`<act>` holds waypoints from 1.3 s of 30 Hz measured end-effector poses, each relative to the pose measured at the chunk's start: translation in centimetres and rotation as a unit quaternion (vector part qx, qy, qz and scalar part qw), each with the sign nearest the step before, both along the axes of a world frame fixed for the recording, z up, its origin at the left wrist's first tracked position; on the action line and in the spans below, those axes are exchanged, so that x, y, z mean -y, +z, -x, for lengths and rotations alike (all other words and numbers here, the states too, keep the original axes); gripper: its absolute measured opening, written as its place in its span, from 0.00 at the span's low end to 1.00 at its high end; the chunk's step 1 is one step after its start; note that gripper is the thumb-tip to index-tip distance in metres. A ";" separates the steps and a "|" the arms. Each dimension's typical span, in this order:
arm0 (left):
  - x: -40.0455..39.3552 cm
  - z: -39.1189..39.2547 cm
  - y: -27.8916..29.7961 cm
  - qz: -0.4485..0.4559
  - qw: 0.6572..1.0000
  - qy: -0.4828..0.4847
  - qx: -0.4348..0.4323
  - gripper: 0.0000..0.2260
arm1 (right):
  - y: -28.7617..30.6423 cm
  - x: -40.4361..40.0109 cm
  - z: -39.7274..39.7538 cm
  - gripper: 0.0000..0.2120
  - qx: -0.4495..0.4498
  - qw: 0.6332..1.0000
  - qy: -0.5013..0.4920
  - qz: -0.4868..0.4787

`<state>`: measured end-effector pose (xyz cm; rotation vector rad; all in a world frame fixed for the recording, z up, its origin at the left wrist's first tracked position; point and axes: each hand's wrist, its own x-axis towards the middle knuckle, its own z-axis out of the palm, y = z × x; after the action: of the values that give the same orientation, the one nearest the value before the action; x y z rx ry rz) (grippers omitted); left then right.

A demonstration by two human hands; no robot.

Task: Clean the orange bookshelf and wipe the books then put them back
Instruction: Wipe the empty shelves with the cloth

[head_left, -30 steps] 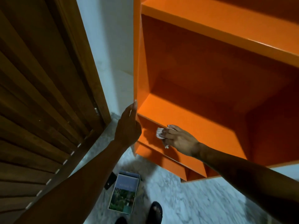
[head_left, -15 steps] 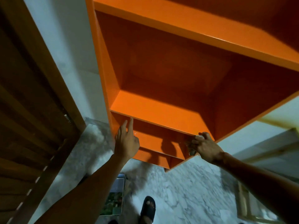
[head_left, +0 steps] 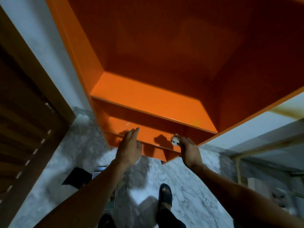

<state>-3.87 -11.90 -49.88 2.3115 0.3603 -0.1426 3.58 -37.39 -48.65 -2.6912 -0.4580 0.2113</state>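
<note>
brown slatted door (head_left: 24, 129) far left. orange bookshelf (head_left: 148, 99) centre, compartments bare. left hand (head_left: 130, 148) flat on front edge of lower shelf, fingers straight, gripping nothing. right hand (head_left: 189, 150) near right end of same shelf, fingers curled round small white cloth (head_left: 174, 141). hands apart. marble floor (head_left: 189, 178) below.
</note>
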 end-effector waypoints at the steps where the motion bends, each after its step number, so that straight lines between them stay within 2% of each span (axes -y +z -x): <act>1: 0.0 -0.4 -1.6 -0.006 1.000 0.004 0.013 0.27 | -1.9 -0.2 -1.0 0.22 -0.003 1.000 -0.023 -0.013; 6: 1.4 -2.8 -9.8 -0.033 0.998 0.040 0.046 0.28 | -10.0 -0.7 -4.8 0.22 -0.008 0.988 -0.142 -0.051; 8: 2.3 -3.8 -13.4 -0.061 0.995 0.019 0.072 0.31 | -12.7 -0.5 -5.9 0.22 -0.008 0.984 -0.169 -0.061; 13: 2.9 -6.7 -20.8 -0.144 0.981 -0.004 0.132 0.27 | -18.6 -1.6 -8.1 0.16 -0.022 0.987 -0.154 -0.050; 15: 2.4 -7.6 -22.9 -0.183 0.970 -0.005 0.161 0.26 | -19.9 -2.2 -8.6 0.20 -0.004 0.990 -0.138 -0.006; 19: 1.6 -8.4 -25.3 -0.230 0.948 0.022 0.219 0.26 | -21.7 -3.3 -8.1 0.21 0.158 0.985 -0.040 0.056; 21: 1.7 -8.4 -25.5 -0.240 0.940 0.042 0.240 0.26 | -22.7 -3.9 -7.5 0.23 0.200 0.978 0.019 0.062; 24: 1.0 -8.1 -25.8 -0.238 0.935 0.033 0.261 0.27 | -23.6 -4.7 -6.1 0.25 0.222 0.970 0.092 0.037; 27: -0.2 -7.5 -26.1 -0.245 0.930 0.027 0.271 0.28 | -24.0 -4.9 -4.6 0.27 0.261 0.944 0.202 0.013; 28: -0.4 -7.2 -26.2 -0.250 0.928 0.028 0.274 0.28 | -24.0 -4.8 -4.2 0.30 0.259 0.933 0.248 -0.012; 30: -0.8 -6.6 -26.2 -0.254 0.927 0.026 0.275 0.29 | -23.7 -4.9 -3.4 0.28 0.223 0.916 0.322 -0.087; 32: -1.3 -6.2 -26.2 -0.263 0.928 0.013 0.265 0.30 | -23.1 -5.1 -2.7 0.26 0.178 0.903 0.351 -0.171; 34: -1.7 -5.9 -26.2 -0.276 0.926 0.004 0.258 0.29 | -21.9 -4.8 -2.7 0.28 0.167 0.904 0.315 -0.235; 36: -1.9 -5.6 -26.0 -0.273 0.928 0.008 0.255 0.27 | -20.6 -4.2 -3.6 0.30 0.211 0.908 0.236 -0.275; 38: -1.8 -5.4 -25.7 -0.260 0.934 0.012 0.244 0.25 | -19.4 -3.0 -5.5 0.29 0.250 0.929 0.133 -0.240; 39: -1.8 -5.4 -25.6 -0.254 0.938 0.012 0.236 0.23 | -19.0 -2.2 -6.3 0.29 0.257 0.948 0.084 -0.169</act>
<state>1.56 -10.14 -75.46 2.7388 0.1872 0.5766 9.86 -35.16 -67.68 -2.3433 -0.7967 -0.4943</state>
